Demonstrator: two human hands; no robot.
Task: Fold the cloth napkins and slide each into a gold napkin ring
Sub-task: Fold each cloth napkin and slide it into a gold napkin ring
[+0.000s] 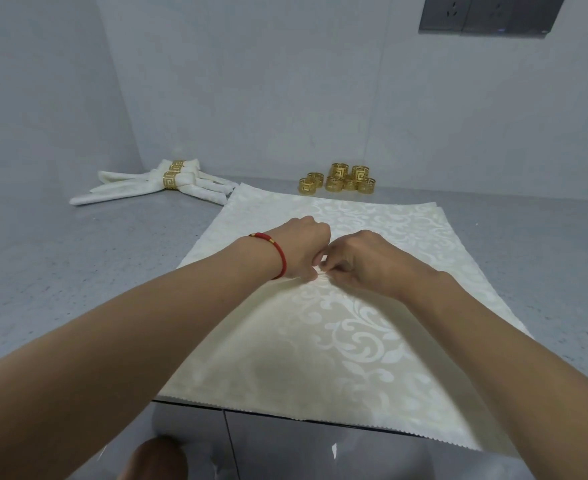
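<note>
Both hands meet at the middle of the spread napkin [337,327], which lies flat on the grey worktop [77,271] with its near edge hanging over the front. The left hand [303,247] and the right hand [361,261] touch each other, and each grip pinches a small raised fold of the cloth between curled fingers. A red bracelet [278,251] sits on the left wrist. Beyond the right grip, near the wall, a group of gold rings [337,180] stands together. Far to the left of the left grip lie two finished napkins [154,185], each already inside a ring.
</note>
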